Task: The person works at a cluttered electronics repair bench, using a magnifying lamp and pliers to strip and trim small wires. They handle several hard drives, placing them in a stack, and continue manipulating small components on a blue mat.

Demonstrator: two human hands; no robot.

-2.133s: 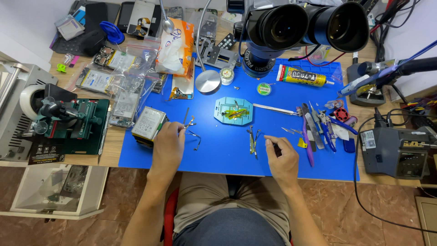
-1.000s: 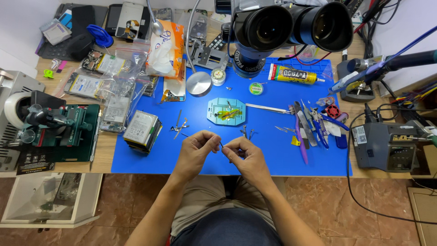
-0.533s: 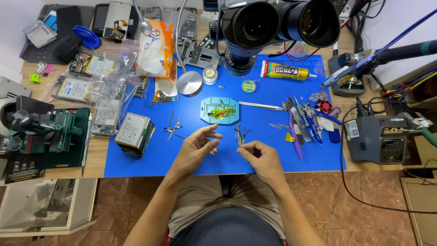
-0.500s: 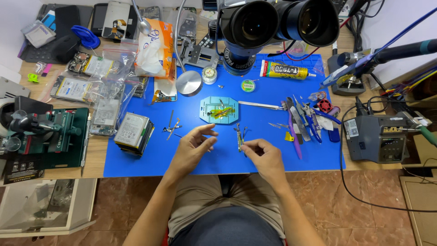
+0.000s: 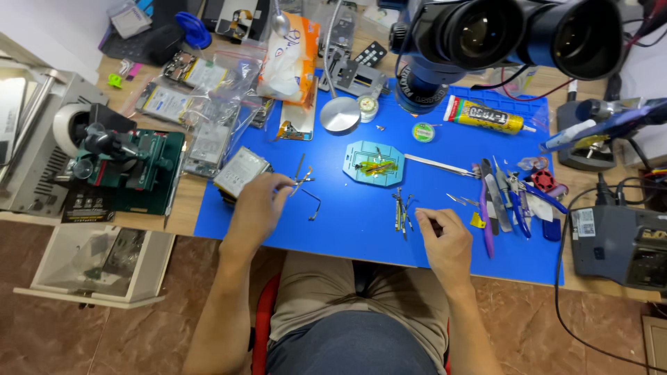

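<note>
Thin metal strips (image 5: 303, 182) on smooth mat (image 5: 361, 229)

Tiny part under left hand (image 5: 256, 208) fingertips, indiscernible

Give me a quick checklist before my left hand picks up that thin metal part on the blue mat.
1. Left hand at the thin metal part: ok, fingertips reach it.
2. Grip secure: cannot tell, part too small.
3. Right hand out of the way: ok, resting on the blue mat near the small tweezers pile.
4. Right fingers holding anything: cannot tell.
5. Light-blue holder plate clear of both hands: ok.
6. Silver module beside the left hand: not ok, crowding it.
</note>
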